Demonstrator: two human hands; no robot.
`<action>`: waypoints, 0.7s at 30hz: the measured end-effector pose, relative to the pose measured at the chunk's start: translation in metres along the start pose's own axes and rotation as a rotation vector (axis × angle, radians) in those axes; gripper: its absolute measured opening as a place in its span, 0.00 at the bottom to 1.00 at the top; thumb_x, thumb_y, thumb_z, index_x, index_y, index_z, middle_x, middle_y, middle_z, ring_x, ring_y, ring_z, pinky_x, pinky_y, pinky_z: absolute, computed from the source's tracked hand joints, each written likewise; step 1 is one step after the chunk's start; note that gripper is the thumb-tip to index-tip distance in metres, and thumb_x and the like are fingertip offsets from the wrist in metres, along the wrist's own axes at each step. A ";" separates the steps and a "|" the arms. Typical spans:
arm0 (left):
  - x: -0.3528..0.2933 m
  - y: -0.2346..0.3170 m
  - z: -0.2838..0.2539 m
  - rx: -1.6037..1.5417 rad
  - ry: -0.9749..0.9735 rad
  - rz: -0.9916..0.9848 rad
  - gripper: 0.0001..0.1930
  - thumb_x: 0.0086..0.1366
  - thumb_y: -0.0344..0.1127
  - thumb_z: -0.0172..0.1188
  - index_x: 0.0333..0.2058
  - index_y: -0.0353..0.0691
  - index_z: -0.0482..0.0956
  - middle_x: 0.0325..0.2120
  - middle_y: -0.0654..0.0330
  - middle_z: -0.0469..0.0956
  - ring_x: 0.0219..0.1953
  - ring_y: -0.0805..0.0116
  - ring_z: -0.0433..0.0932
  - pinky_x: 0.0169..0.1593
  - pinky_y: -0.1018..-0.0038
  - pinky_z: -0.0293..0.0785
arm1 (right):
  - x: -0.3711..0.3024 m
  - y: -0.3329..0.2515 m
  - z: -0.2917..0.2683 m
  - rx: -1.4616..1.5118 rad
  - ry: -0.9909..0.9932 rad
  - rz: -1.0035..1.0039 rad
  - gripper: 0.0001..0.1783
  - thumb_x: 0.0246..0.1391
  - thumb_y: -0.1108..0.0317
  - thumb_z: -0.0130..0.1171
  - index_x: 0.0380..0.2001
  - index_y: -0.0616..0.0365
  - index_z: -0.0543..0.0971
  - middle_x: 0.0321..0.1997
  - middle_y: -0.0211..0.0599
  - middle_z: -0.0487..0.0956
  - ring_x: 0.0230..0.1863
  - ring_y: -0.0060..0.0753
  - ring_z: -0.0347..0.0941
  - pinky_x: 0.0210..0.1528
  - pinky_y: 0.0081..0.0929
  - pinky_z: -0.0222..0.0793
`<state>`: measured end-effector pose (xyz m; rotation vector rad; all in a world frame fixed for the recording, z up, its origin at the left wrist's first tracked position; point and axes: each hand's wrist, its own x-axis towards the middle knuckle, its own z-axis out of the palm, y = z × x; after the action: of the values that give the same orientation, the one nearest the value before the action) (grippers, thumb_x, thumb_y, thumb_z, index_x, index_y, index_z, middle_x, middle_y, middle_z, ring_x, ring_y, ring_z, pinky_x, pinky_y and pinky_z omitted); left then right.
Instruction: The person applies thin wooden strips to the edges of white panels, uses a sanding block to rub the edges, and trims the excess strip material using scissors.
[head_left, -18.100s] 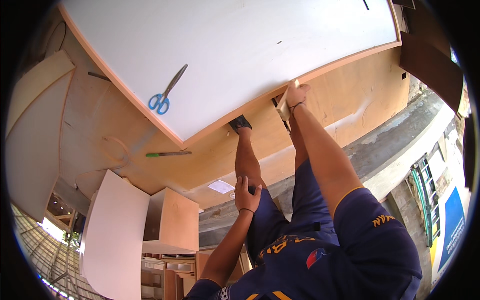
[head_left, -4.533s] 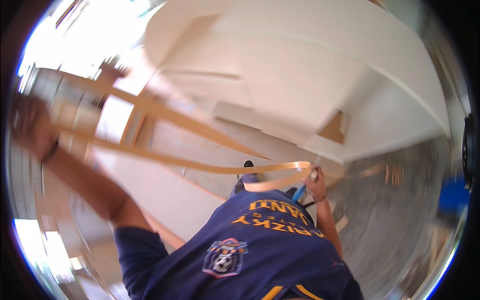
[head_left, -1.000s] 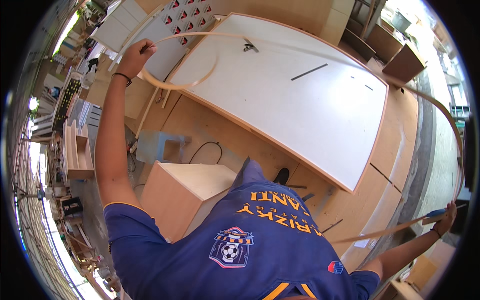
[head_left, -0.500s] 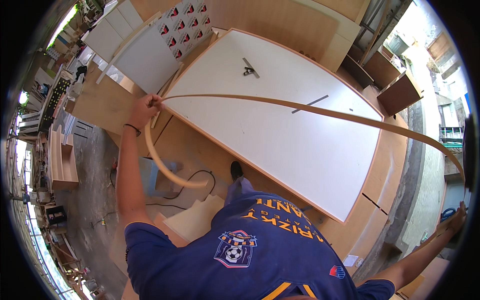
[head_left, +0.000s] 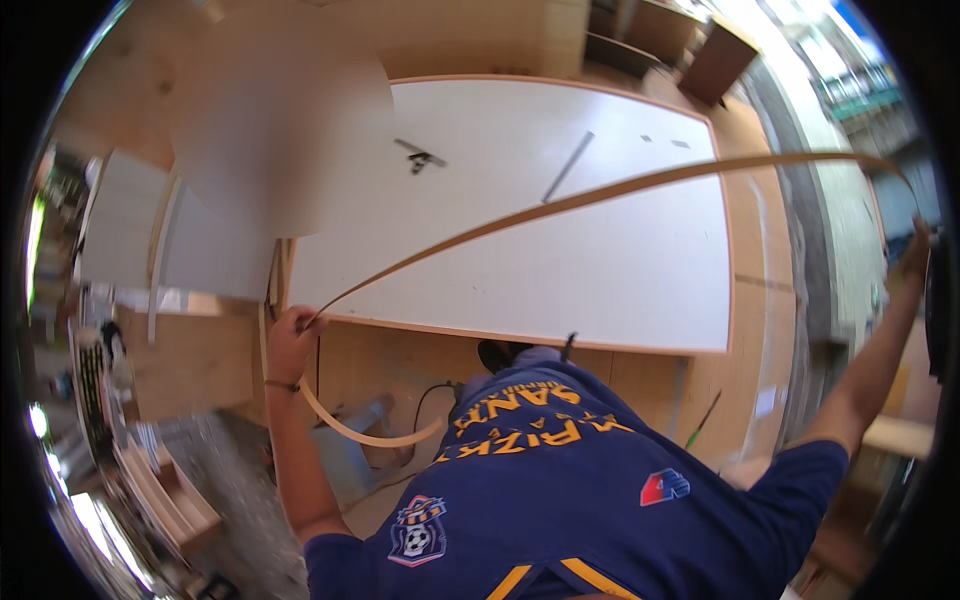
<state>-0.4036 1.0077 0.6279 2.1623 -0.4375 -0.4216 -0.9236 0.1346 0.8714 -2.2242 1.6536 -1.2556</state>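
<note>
A long, thin wood-coloured edging strip (head_left: 640, 179) arches from one of my hands to the other, over a large white panel (head_left: 500, 285) with a wood-toned edge. My left hand (head_left: 294, 335) pinches the strip just off the panel's near left corner. Beyond its fingers, the loose end (head_left: 370, 436) curls down toward my body. Far out at the right rim, my right hand (head_left: 915, 245) is raised at the strip's other end, its fingers closed around it as far as the small, dim view shows.
On the panel lie a dark metal tool (head_left: 418, 158) and a narrow grey strip (head_left: 568, 168). A green-handled tool (head_left: 700, 425) rests on the wooden surface to the right. Shelving (head_left: 165, 490) stands at lower left, brown boxes (head_left: 718, 60) at far right. A blurred patch hides the upper left.
My view has turned, so the panel now lies straighter across it. Both hands still hold the strip, whose arch now rises toward the right; my right hand appears higher.
</note>
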 end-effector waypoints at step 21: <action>0.058 -0.091 -0.121 -0.760 0.140 -0.273 0.13 0.63 0.38 0.55 0.43 0.40 0.68 0.19 0.72 0.62 0.13 0.85 0.57 0.15 0.86 0.52 | -0.250 -0.236 0.227 0.137 -0.011 0.087 0.29 0.35 0.49 0.65 0.33 0.64 0.79 0.31 0.38 0.78 0.34 0.34 0.74 0.41 0.28 0.67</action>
<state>-0.2842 1.1171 0.6146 1.4896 0.1020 -0.4851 -0.6149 0.3538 0.7085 -2.0538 1.5900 -1.2915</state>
